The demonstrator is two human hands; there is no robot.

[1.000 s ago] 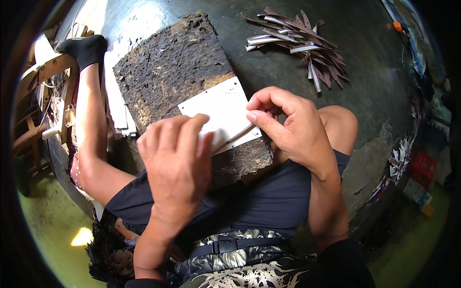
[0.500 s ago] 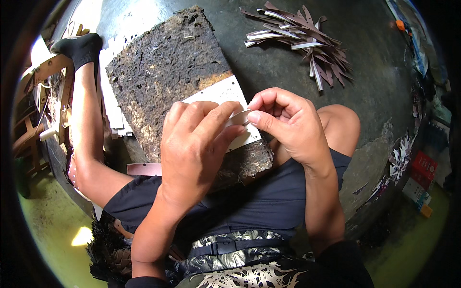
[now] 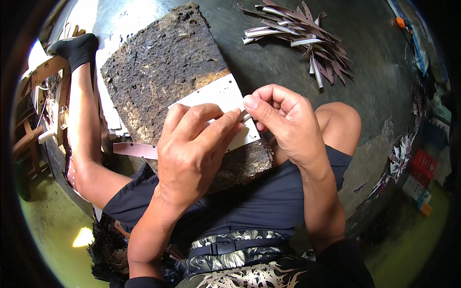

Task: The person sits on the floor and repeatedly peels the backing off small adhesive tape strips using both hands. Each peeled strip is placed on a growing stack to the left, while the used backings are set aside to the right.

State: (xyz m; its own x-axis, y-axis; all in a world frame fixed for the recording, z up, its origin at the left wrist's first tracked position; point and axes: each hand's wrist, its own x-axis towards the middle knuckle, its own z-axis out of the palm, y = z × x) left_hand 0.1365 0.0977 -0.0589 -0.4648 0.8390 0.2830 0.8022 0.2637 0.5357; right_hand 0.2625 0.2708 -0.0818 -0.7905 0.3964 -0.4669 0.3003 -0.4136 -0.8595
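A narrow strip, pinkish on the face I see and dotted with small dark holes, sticks out to the left from under my left hand. That hand has its fingers closed on the strip, over a white board with small holes. The board lies on a thick, rough dark block in front of my lap. My right hand pinches the strip's other end at the board's right edge, its thumb laid over bent fingers. Much of the strip's middle is hidden by my left hand.
A loose heap of similar brown and white strips lies on the dark floor beyond the block. White sheets are stacked along the block's left side. Dark scraps sit at lower left, and a red packet at far right.
The strip's pink left end has come further out to the left. My right thumb has shifted up and forward, and the strip end bowed between my fingers before now sits lower at the board.
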